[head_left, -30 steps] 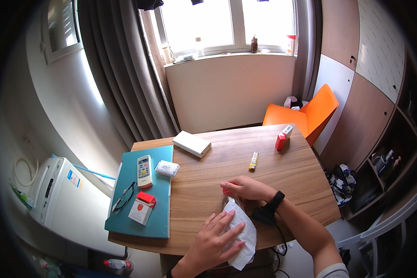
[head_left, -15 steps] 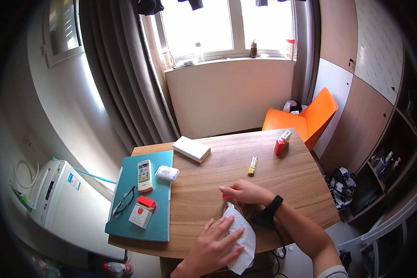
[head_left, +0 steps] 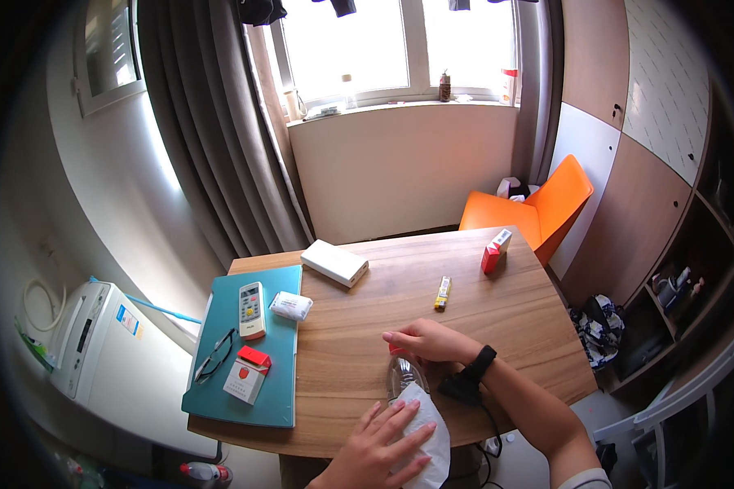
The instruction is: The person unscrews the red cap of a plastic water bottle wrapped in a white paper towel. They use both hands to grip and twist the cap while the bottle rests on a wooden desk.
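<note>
A clear plastic bottle (head_left: 403,373) with a red cap lies at the near edge of the table, its neck pointing away from me. My right hand (head_left: 429,338) is closed at the cap end, thumb and fingers pinching around the red cap. A white tissue (head_left: 436,444) drapes over the lower part of the bottle and hides it. On top of that tissue rests my left hand (head_left: 375,448), its slightly spread fingers curving over it and holding it against the bottle; the thumb is hidden. A black band circles my right wrist.
A teal folder (head_left: 269,403) carries a remote (head_left: 252,310), glasses (head_left: 214,355), a cigarette pack (head_left: 247,376) and a small white packet (head_left: 291,306). Farther off are a white box-shaped block (head_left: 334,263), a yellow lighter (head_left: 442,293) and a red-and-white box (head_left: 495,251). A black cable (head_left: 492,424) hangs off the near edge.
My left hand and the tissue have slid toward me along the bottle, baring more of its clear shoulder. My right hand keeps its grip at the cap. The view has shifted slightly.
</note>
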A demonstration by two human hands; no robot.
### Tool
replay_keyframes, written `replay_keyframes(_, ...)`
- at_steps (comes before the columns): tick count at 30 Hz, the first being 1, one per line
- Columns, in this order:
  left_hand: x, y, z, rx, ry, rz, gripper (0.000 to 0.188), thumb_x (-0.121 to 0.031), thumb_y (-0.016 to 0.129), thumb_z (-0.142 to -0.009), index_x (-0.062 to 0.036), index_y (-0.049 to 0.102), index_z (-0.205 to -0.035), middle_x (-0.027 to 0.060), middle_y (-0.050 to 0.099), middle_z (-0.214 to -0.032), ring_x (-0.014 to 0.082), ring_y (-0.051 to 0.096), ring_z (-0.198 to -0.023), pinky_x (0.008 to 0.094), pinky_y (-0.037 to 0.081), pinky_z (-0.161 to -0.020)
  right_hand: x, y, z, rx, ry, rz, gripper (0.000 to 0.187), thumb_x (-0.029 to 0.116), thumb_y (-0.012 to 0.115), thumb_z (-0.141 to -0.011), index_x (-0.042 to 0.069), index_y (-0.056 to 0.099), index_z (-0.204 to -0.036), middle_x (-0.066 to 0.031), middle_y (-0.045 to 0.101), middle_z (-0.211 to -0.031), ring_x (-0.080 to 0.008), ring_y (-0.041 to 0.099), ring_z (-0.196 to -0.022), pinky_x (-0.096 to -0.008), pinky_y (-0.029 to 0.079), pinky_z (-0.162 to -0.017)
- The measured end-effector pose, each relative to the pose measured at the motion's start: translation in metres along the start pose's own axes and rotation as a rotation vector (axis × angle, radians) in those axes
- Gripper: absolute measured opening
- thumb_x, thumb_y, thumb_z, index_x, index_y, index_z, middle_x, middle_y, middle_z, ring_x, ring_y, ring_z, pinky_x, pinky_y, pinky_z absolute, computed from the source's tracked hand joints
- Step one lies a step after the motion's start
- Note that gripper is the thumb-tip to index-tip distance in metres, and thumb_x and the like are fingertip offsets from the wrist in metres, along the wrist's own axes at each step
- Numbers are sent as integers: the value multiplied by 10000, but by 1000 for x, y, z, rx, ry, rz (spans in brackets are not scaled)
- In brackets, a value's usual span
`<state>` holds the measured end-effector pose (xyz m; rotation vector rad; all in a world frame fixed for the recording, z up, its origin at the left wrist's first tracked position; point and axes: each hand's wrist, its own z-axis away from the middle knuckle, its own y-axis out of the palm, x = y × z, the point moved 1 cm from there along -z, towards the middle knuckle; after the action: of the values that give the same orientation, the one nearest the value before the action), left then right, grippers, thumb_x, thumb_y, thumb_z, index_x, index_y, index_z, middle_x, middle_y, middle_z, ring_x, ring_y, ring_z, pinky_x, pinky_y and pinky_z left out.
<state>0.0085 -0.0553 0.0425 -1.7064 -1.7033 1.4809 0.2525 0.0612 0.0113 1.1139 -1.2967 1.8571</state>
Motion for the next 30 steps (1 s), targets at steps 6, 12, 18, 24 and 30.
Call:
replay_keyframes(6, 37, 7, -24, -36, -86, -41, 497, -374, 679, -978, -152, 648, -1422, 256, 517, -1514, 446, 515, -1386, 564, 363, -1176, -12, 0, -4, -21, -20, 38, 641, 561, 517, -1073, -37, 676, -907, -67, 642, -683, -140, 592, -608, -340, 526, -593)
replay_keyframes(12, 2, 2, -7, 2, -5, -48, 423, -352, 689, -965, -138, 676, -1330, 227, 551, -1482, 399, 528, -1372, 569, 374, -1171, -9, 1, -1, -20, -26, 20, 637, 558, 510, -1075, -39, 698, -961, -89, 659, -710, -165, 632, -614, -346, 544, -598)
replay_keyframes(18, 25, 2, -14, 11, -98, 6, 479, -376, 657, -1004, -166, 640, -1434, 242, 497, -1539, 427, 498, -1411, 586, 353, -1177, -6, 0, -1, -36, 5, -6, 644, 561, 513, -1072, -40, 707, -944, -90, 662, -710, -171, 635, -600, -345, 549, -598)
replay_keyframes(24, 21, 6, -15, 8, -218, 17, 482, -354, 635, -1017, -153, 618, -1455, 277, 462, -1553, 447, 476, -1422, 574, 346, -1184, -2, -1, 2, -27, 36, -3, 610, 536, 512, -1082, -18, 699, -909, -58, 647, -704, -145, 596, -632, -332, 530, -617)
replay_keyframes(30, 13, 11, -7, -17, -183, 11, 516, -389, 612, -1027, -168, 578, -1492, 257, 436, -1577, 425, 428, -1463, 611, 312, -1187, 7, -2, 6, -15, 41, 13, 608, 526, 502, -1090, -23, 694, -916, -56, 649, -712, -140, 583, -637, -336, 521, -625)
